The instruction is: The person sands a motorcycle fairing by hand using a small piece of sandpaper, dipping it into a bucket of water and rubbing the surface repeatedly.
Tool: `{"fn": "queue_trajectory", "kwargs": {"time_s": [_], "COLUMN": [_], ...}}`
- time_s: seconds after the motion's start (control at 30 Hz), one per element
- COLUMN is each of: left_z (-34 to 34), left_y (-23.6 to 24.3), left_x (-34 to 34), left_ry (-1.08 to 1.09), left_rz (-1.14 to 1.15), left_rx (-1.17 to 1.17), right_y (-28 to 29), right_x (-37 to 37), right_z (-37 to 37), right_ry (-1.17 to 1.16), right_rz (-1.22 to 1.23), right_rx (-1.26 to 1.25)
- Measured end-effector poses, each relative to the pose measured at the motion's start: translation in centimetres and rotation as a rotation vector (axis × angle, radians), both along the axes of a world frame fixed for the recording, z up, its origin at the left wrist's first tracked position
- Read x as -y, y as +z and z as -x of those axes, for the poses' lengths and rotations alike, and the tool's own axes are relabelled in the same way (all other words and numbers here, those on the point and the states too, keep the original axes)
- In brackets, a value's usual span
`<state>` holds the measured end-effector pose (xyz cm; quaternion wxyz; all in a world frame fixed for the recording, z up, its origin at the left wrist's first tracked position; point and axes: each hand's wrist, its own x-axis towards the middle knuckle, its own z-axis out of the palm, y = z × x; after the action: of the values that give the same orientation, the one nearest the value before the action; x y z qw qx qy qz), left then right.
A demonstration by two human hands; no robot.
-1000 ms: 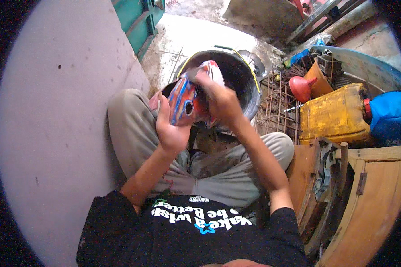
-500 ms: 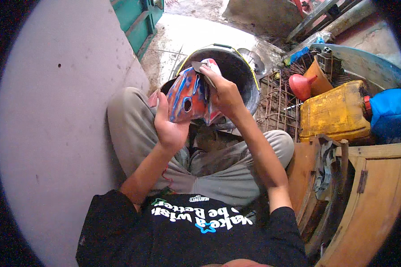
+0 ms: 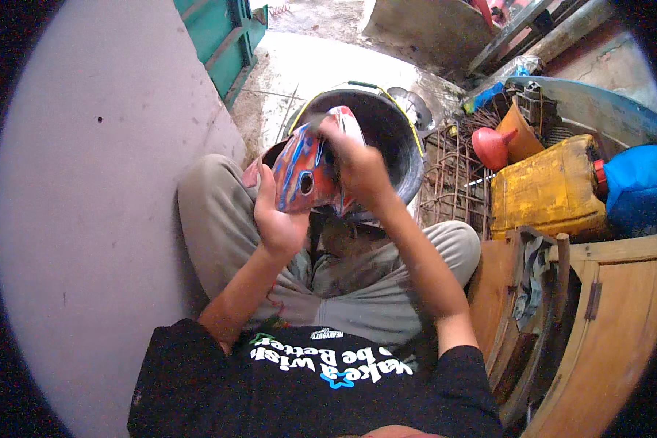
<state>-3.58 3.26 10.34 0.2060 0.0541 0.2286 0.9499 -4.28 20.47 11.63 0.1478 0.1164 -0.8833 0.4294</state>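
My left hand (image 3: 281, 223) is closed round the lower left edge of a shaped plastic fairing panel (image 3: 293, 169), its thumb up along the side. The panel has patchy red-orange, blue and white layers, with a round hole low on its face and a slot higher up. My right hand (image 3: 361, 171), smeared by motion, presses on its upper right part. Between the right fingers is a thin grey sheet that looks like sandpaper (image 3: 318, 125), blurred now. Beneath the panel stands a black bucket (image 3: 396, 139) with a yellow rim line.
A white wall (image 3: 117, 219) rises close on my left, a green door (image 3: 223, 44) beyond it. Wire mesh (image 3: 452, 182), a red funnel (image 3: 493, 146), a yellow jerrycan (image 3: 544, 186) and a blue bag (image 3: 635, 186) crowd the right. Wooden frames (image 3: 598, 314) lean near my right elbow.
My right hand has shifted slightly left and down over the panel and is now blurred. The panel sits a little lower, still in my left hand.
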Motion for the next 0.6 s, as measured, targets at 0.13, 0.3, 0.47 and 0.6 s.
{"fn": "queue_trajectory", "kwargs": {"time_s": [0.13,0.3,0.47,0.6], "left_z": [0.0,0.2,0.2,0.0], "left_y": [-0.3,0.4,-0.2,-0.7], "left_x": [0.0,-0.8,0.1,-0.3], "left_ry": [-0.009,0.03,-0.026,-0.005], "left_rz": [0.005,0.07,-0.017,0.048], "left_rx": [0.003,-0.003,-0.012,0.019], "right_y": [-1.6,-0.8,-0.9,-2.1], "right_x": [1.2,-0.9,1.4,-0.9], "right_z": [-0.3,1.6,-1.0,0.7], "right_ry": [0.129,-0.136,0.211,-0.032], "right_rz": [-0.181,0.059,-0.054,-0.091], "right_rx": [-0.443,0.156,-0.313,-0.203]}}
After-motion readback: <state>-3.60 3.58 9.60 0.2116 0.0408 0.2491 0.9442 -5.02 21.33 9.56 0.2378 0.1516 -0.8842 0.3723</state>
